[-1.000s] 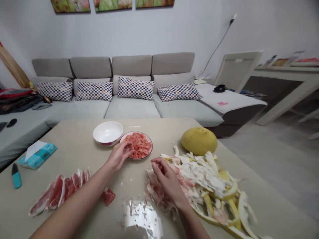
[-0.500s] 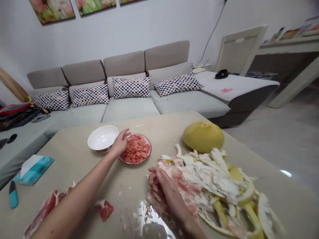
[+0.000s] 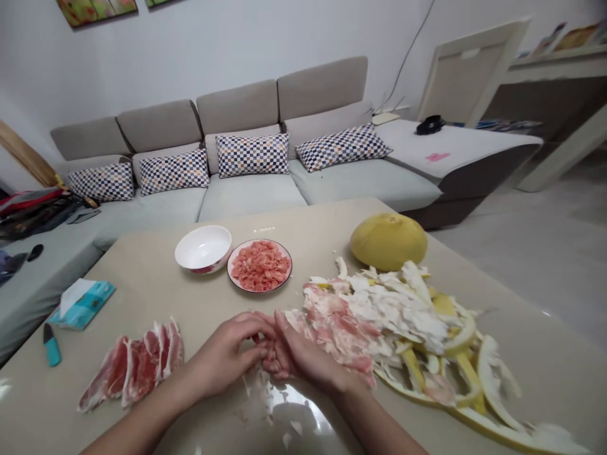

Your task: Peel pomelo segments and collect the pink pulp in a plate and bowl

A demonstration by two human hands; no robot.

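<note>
The left hand (image 3: 230, 351) and right hand (image 3: 306, 357) meet, fingers curled, contents indiscernible, apparently peeling, with loose pink fruit pulp (image 3: 262, 265) beyond on a round, white, dark-rimmed plate (image 3: 231, 266); the next move requires a light pinch.

This looks like the living room of a home. A long grey fabric sofa (image 3: 237, 104) with pale seat covers stands along a plain white wall (image 3: 227, 44), and four oblong cushions (image 3: 253, 154) checked in dark blue, white and orange lean against its back. Colourful picture panels (image 3: 97, 11) hang above, cut off by the top edge. A red and dark heap of fabric (image 3: 35, 212) lies on the sofa's near side. Before it, a glossy beige table (image 3: 147, 259) bears household things: a round white bowl (image 3: 203, 248), a dark-rimmed plate (image 3: 232, 259) and a turquoise tissue packet (image 3: 90, 306).
</note>
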